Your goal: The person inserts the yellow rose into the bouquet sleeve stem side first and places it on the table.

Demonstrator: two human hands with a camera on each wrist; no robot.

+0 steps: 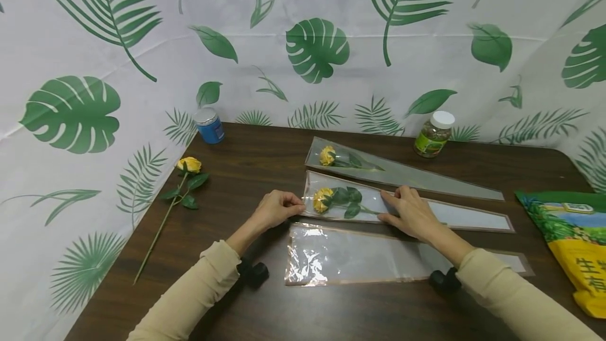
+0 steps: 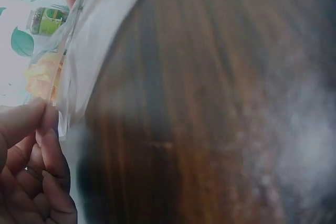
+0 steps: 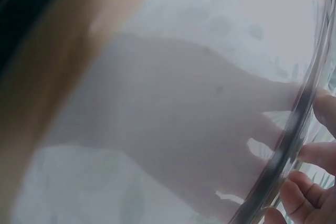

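In the head view, a yellow artificial rose (image 1: 323,200) lies inside the middle clear flower sleeve (image 1: 466,216). My left hand (image 1: 276,208) pinches that sleeve's wide left end between thumb and fingers, as the left wrist view shows too. Farther along the stem, my right hand (image 1: 416,216) holds the sleeve, with thumb and forefinger apart across it. Another yellow rose (image 1: 327,156) is in the back sleeve (image 1: 426,179). The front sleeve (image 1: 360,257) lies flat without a flower. A loose yellow rose (image 1: 189,164) with a long stem lies at the left.
A blue can (image 1: 209,126) stands at the back left of the brown table (image 1: 236,157). At the back right is a green-labelled jar (image 1: 432,138) with a white lid. A green and yellow bag (image 1: 575,246) lies at the right edge. Leaf-printed cloth (image 1: 265,67) hangs behind.
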